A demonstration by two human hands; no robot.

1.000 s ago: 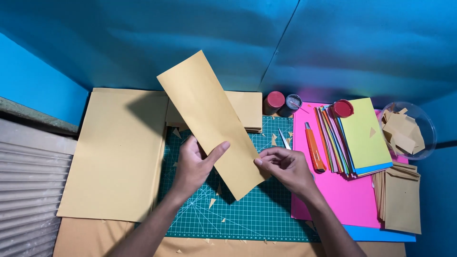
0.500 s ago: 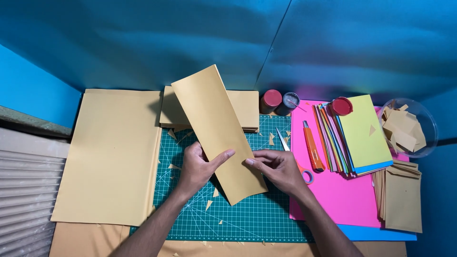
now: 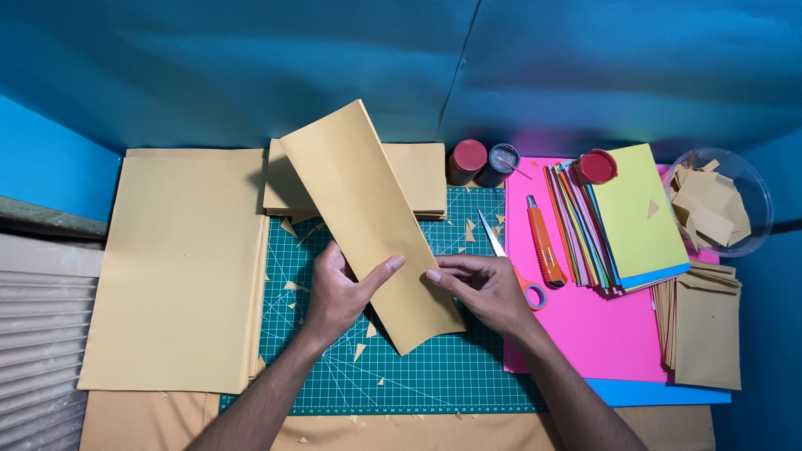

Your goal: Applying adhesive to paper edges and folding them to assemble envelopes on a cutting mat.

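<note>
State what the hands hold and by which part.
Both hands, left hand and right hand, hold a long tan paper strip near its lower end, at opposite long edges.

Left hand (image 3: pixel 338 292) and right hand (image 3: pixel 483 288) grip a long tan sheet (image 3: pixel 368 219), tilted over a green mat (image 3: pixel 401 351); orange knife (image 3: pixel 544 250) lies right.

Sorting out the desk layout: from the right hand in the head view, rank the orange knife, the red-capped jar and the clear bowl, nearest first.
From the right hand:
1. Orange knife, just to its upper right on the pink sheet.
2. Red-capped jar, above it at the mat's top edge.
3. Clear bowl, far right, holding paper scraps.
</note>
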